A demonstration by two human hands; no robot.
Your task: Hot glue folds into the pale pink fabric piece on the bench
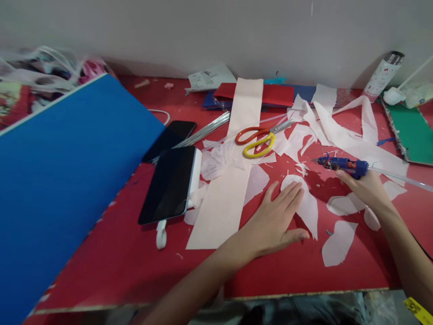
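My left hand (pixel 275 221) lies flat with its fingers stretched out, pressing on a pale pink paper petal (pixel 308 208) on the red table. In my right hand (pixel 367 189) is a blue hot glue gun (pixel 343 164), its nozzle pointing left above the table and a clear glue stick (pixel 401 177) sticking out of its back. More cut petals, one (pixel 339 243) near the front and another (pixel 347 204) below the glue gun, lie close to my hands. Scissors (pixel 259 137) with one red and one yellow handle rest beyond my left hand, on the pink paper.
A long pale paper strip (pixel 223 207) runs front to back. Left of it are a tablet (pixel 169 183), a phone (pixel 177 132) and a large blue board (pixel 77 171). Paper scraps (pixel 355 135), a bottle (pixel 384 76) and a green board (pixel 411 131) are at the right.
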